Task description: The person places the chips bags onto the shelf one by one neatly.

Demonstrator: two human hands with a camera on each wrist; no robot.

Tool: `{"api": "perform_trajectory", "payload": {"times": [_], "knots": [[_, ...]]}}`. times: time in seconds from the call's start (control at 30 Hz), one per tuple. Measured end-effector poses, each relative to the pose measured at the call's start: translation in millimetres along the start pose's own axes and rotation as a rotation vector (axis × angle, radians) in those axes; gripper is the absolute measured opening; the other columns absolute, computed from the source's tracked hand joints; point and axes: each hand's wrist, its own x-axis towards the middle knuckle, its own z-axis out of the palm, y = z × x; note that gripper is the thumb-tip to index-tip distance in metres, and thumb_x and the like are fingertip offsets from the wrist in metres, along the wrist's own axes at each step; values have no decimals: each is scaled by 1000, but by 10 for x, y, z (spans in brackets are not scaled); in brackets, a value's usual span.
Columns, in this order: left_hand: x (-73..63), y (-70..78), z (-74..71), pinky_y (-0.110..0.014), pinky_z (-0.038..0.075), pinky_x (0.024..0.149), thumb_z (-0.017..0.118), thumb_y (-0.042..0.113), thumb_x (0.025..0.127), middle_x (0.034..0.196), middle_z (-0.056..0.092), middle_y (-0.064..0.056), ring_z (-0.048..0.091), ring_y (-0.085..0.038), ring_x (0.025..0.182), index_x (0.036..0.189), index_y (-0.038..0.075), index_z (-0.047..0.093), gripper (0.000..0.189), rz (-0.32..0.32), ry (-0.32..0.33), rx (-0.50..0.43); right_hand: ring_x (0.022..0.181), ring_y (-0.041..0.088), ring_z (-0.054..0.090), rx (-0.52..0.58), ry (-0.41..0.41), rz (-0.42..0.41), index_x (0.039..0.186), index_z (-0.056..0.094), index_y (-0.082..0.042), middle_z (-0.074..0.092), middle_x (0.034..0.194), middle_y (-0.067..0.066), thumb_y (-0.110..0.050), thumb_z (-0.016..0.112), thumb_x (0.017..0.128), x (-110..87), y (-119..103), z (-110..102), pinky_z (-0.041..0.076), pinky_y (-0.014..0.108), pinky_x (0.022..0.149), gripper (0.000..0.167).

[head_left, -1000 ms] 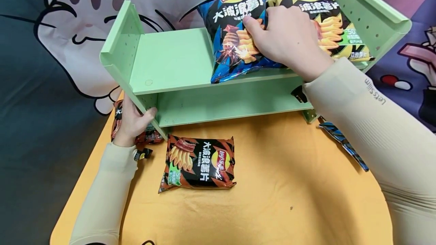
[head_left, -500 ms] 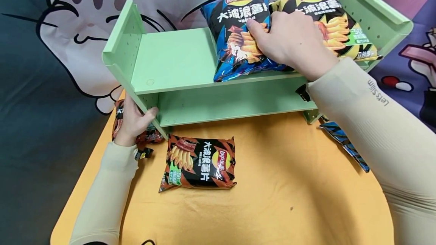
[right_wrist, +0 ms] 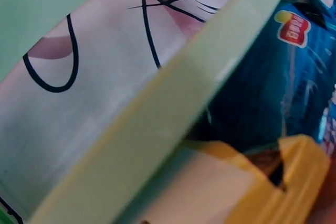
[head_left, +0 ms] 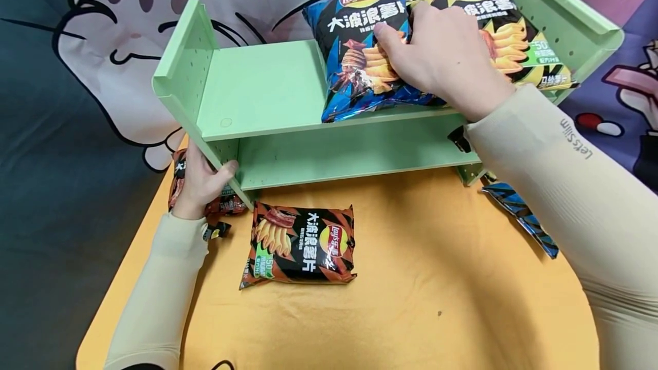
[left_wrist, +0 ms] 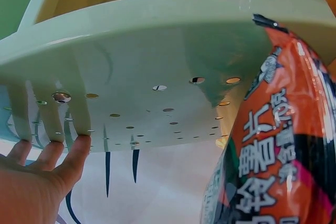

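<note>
In the head view, a blue-and-black chip bag [head_left: 354,61] leans on the upper board of a light green two-tier shelf [head_left: 257,87]. My right hand [head_left: 449,56] grips its right edge, thumb on the front, other fingers hidden behind. Directly to the right, a yellow-and-black chip bag [head_left: 514,44] leans by the shelf's right side panel. My left hand [head_left: 200,184] holds the lower left side panel, thumb over the front edge. The left wrist view shows its fingers [left_wrist: 76,158] against the panel's perforated outer face.
A red-brown chip bag [head_left: 303,244] lies on the yellow table [head_left: 411,313] before the shelf. Another red bag [left_wrist: 294,145] stands beside the left panel, partly behind my left hand. A blue packet [head_left: 519,216] lies under my right forearm. A patterned cloth [head_left: 267,4] hangs behind.
The blue and yellow bags have shifted slightly to the right on the upper board, with my right hand moving along. My left hand stays on the side panel.
</note>
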Motion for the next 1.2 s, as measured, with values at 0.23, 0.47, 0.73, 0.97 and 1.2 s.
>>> {"api": "perform_trajectory", "payload": {"times": [0.23,0.47,0.73,0.97,1.2], "knots": [[8,-8,13,-38,36,115,62,7,64,136,57,-5,52,-23,121,144,-7,44,83,-6,0,6,116,47,53,39,80,-63,143,52,0,64,124,27,-64,32,101,-108,77,-55,41,58,93,79],[26,-4,12,-38,36,116,63,9,63,136,57,-4,52,-22,122,144,-6,45,84,-6,13,29,112,43,57,52,161,-129,143,57,-5,69,112,23,-57,40,102,-253,183,-133,41,57,92,69],[28,1,19,-39,34,118,65,10,62,136,57,-3,51,-23,125,145,-5,45,86,-19,13,42,93,32,59,112,292,-233,127,69,-6,71,97,17,-46,51,99,-437,344,-143,39,49,86,52],[18,-3,24,-40,35,118,65,10,63,136,57,-5,52,-24,125,145,-5,44,86,-13,14,30,73,-10,43,154,422,-360,118,74,-7,73,91,11,-38,60,97,-600,506,-48,35,27,83,40],[-3,8,24,-38,36,117,64,9,63,136,58,-5,53,-23,124,144,-5,45,84,-24,17,22,81,-19,41,224,571,-525,109,77,-4,72,89,12,-26,64,95,-837,674,68,31,9,76,29]]}}
